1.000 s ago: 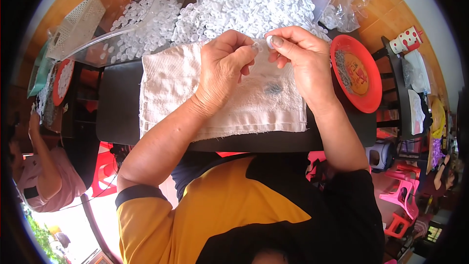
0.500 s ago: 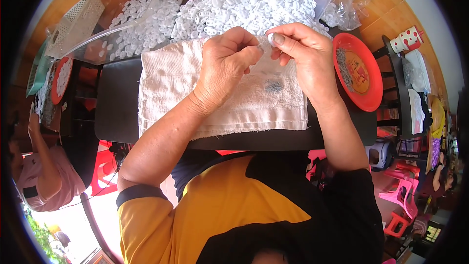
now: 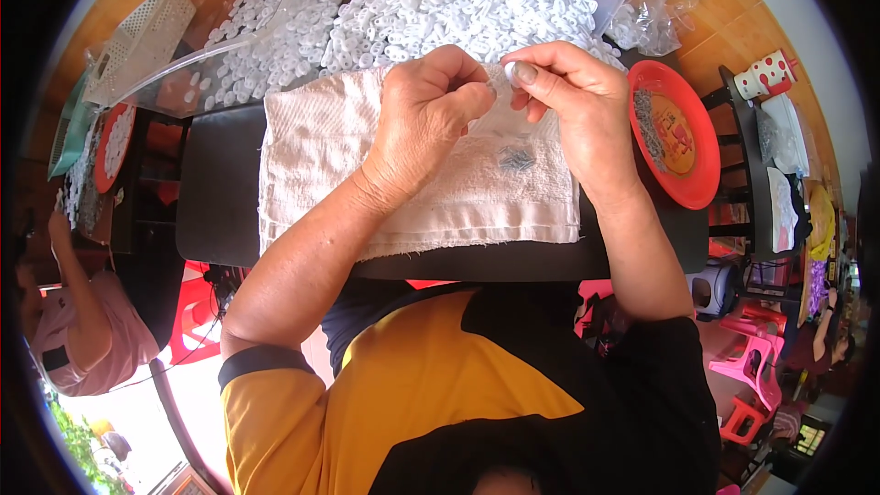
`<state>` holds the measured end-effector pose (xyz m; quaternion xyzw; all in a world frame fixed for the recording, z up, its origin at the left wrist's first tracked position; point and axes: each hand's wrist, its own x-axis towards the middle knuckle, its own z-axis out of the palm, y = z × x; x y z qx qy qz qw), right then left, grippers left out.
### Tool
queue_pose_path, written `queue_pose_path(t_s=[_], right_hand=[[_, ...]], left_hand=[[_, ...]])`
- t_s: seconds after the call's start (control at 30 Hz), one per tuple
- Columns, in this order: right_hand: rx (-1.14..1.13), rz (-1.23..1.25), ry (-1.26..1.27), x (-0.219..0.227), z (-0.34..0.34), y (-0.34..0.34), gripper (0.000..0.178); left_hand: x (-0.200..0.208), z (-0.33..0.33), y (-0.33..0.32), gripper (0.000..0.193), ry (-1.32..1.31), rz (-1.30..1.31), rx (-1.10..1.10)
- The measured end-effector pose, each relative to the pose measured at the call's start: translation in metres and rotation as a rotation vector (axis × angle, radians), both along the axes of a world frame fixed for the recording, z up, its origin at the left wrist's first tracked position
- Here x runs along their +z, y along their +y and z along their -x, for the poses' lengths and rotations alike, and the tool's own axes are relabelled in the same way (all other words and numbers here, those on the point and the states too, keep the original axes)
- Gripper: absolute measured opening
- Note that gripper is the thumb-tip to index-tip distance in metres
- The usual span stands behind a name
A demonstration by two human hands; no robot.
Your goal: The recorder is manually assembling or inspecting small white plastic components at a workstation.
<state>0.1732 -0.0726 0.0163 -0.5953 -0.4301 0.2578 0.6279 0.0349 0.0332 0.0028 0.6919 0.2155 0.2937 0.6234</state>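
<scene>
Both my hands hover over a pale towel (image 3: 321, 165) on a dark table. My right hand (image 3: 577, 87) pinches a small white oval plastic piece (image 3: 510, 71) between thumb and forefinger. Beside it, my left hand (image 3: 426, 110) is closed, thumb against curled forefinger; whatever is in that pinch is too small to make out. On the towel below the right hand lies a small patch of thin grey bits (image 3: 517, 159). Just beyond my hands spreads a large heap of similar white plastic pieces (image 3: 458, 9).
At the right stands a red plate (image 3: 701, 165) with small grey pieces on it. A clear plastic bin (image 3: 183, 64) lies at the far left, a crumpled clear bag (image 3: 665, 14) at the far right. Another person (image 3: 92, 330) sits at the left.
Almost nothing differs. My fingers have shifted very slightly, and both pinches are kept in the same place.
</scene>
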Motion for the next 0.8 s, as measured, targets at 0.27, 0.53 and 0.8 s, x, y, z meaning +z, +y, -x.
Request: queue_pose_path(t_s=[0.27, 0.53, 0.8], right_hand=[[0.025, 0.017, 0.025, 0.001, 0.003, 0.001, 0.012], [0.08, 0.052, 0.133, -0.002, 0.0, 0.001, 0.017], [0.124, 0.064, 0.241, 0.001, -0.008, 0.0, 0.021]], left_hand=[[-0.002, 0.0, 0.002, 0.006, -0.017, -0.04, -0.002], [0.003, -0.002, 0.002, 0.011, -0.111, 0.213, -0.012], [0.002, -0.003, 0.008, 0.012, -0.135, 0.363, -0.011]])
